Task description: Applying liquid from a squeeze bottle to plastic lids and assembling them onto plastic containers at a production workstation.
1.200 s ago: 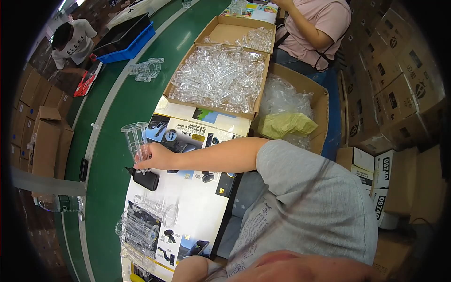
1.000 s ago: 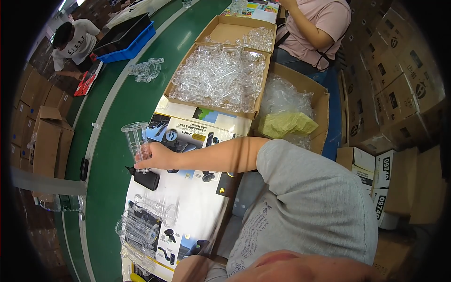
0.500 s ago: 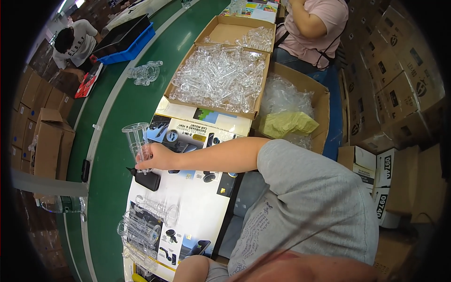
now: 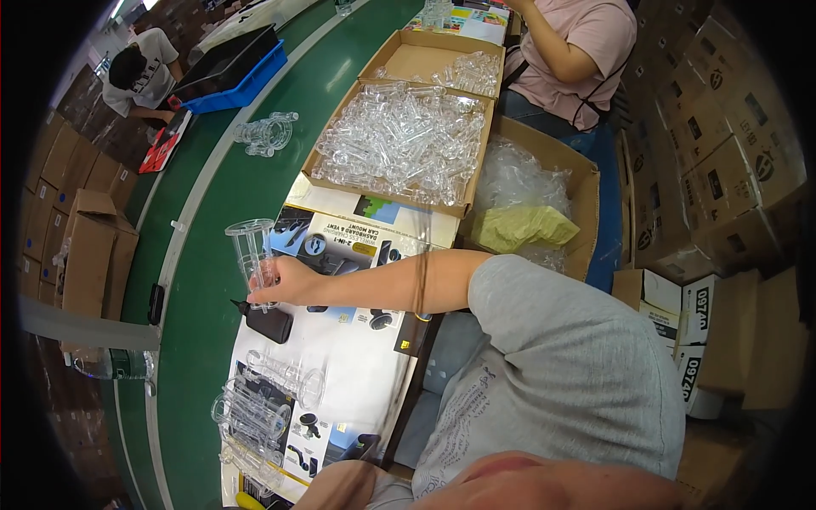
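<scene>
My right hand (image 4: pixel 293 282) reaches across the table and grips a clear, flared plastic cup-like piece (image 4: pixel 250 245) near its lower, narrow end. The piece stands nearly upright with its wide rim up. Thin ribs or tubes show through its wall. Right below the hand lies a small black squeeze bottle (image 4: pixel 269 324) with a pointed nozzle. Several similar clear plastic pieces (image 4: pixel 255 412) lie on their sides nearer the lower edge. Part of my left arm (image 4: pixel 342 486) shows at the bottom, but its hand is out of view.
Printed cardboard (image 4: pixel 357 340) covers the table. Beyond are a shallow carton (image 4: pixel 463 204) heaped with small clear parts and a carton (image 4: pixel 586 183) of plastic bags. More clear parts (image 4: pixel 265 134) sit on the green conveyor (image 4: pixel 195 340). Two co-workers (image 4: pixel 586 38) sit nearby.
The view has shifted slightly. My right hand keeps its hold on the clear piece, which has barely moved. Dark strands now cross the view over my forearm.
</scene>
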Tool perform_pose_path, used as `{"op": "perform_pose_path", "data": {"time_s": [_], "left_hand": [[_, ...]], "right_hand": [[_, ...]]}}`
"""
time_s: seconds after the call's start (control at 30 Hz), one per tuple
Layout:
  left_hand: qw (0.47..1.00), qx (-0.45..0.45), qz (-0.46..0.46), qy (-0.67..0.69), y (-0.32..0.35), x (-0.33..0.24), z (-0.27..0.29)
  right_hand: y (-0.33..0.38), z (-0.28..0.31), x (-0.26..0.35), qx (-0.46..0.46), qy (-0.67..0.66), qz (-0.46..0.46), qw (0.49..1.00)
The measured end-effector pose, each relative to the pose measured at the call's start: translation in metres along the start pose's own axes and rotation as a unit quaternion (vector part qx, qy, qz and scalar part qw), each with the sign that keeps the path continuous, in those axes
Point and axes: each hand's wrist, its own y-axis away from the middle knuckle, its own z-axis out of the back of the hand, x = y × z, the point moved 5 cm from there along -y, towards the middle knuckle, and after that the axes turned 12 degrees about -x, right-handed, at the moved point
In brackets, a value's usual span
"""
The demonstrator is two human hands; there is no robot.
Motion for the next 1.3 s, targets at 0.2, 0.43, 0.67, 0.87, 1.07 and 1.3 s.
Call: {"op": "perform_pose_path", "data": {"time_s": [0.2,0.43,0.67,0.87,1.07,1.3], "left_hand": [[0.995,-0.058,0.051,-0.057,-0.004,0.023,0.020],[0.956,-0.015,0.259,-0.136,0.000,0.047,0.035],[0.934,-0.065,0.349,0.029,0.017,0.060,0.033],[0.938,-0.100,0.303,-0.139,0.004,0.010,0.045],[0.928,-0.117,0.190,-0.299,-0.010,-0.035,0.042],[0.910,-0.176,-0.037,-0.374,-0.025,-0.044,0.011]], "right_hand": [[0.001,0.016,0.006,-0.027,0.016,0.004,1.000],[0.000,0.007,0.000,-0.013,-0.026,-0.009,1.000],[-0.005,0.016,-0.003,-0.031,-0.068,-0.074,0.994],[-0.001,0.003,0.000,-0.032,-0.052,-0.062,0.996],[-0.006,0.017,-0.005,0.000,-0.022,-0.044,0.999],[0.007,-0.005,-0.002,-0.006,0.020,-0.063,0.998]]}}
